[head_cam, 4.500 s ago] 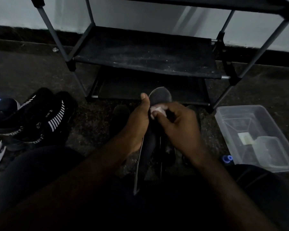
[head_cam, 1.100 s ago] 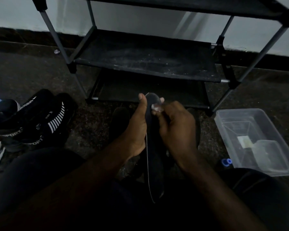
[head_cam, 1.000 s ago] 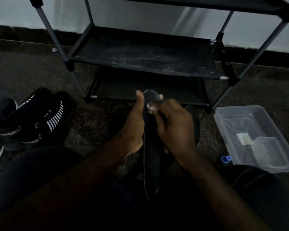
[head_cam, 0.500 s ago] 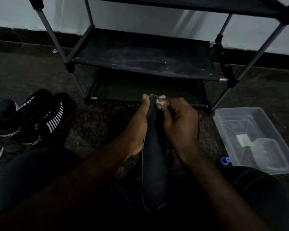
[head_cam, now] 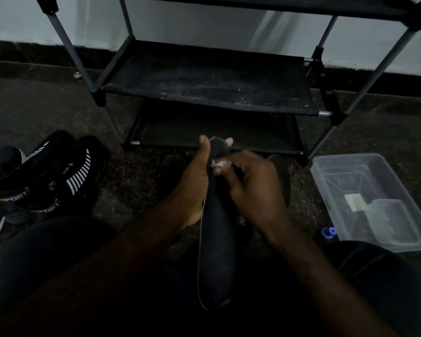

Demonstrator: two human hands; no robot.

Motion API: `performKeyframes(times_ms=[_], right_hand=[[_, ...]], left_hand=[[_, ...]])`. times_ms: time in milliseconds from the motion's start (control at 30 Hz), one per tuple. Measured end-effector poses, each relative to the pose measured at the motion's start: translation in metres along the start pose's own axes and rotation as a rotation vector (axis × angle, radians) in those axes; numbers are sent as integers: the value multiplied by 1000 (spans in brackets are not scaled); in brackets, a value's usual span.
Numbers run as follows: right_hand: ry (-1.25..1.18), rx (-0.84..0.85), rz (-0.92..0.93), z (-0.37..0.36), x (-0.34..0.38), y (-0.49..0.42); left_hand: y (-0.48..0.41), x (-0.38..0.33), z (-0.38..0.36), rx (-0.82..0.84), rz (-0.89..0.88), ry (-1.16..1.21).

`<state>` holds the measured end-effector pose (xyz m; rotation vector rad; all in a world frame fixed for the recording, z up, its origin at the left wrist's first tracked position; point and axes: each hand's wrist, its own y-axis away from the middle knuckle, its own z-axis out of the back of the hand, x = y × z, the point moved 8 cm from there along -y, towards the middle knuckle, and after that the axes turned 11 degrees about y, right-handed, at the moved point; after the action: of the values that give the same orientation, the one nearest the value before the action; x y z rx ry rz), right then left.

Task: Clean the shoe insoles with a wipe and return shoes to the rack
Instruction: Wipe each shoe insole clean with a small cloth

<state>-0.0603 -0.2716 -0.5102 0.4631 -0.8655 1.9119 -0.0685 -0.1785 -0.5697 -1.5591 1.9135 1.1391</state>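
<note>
Fingers round crumpled, perhaps damp wipe on dark insole

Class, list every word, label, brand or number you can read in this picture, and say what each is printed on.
"PORT", first letter unclear: white letters low on the side of the left black shoe.
"PORT", the same: low on the side of the right black shoe.
Small marks above that shoe's white stripes: too blurred to read.
Pale label inside the clear box: too blurred to read.

Dim, grainy view, brighter wall behind, wide-angle bending at edges
</note>
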Motion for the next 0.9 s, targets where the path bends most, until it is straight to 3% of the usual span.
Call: performKeyframes(times_ms=[100,233,367,467,700,833,900], right_hand=[[-8,-41,-15,4,-3,-2],[-66,-165,-211,15,-32,-7],[-428,-161,-440,18,-51,-5],[-614,-133,-508,19,-58,-5],[-653,-39,-469,18,-44,-3],[-314,58,-191,7,-21,-2],[-235,52,-162,-4,-19,4]], left_hand=[[1,3,2,-8,15,10],[4,14,-8,78,120,23],[3,13,-7,98,152,64],[3,7,-9,145,139,78],[0,1,0,80,86,113],[-3,-2,2,16,39,104],[-4,-3,0,0,7,69]])
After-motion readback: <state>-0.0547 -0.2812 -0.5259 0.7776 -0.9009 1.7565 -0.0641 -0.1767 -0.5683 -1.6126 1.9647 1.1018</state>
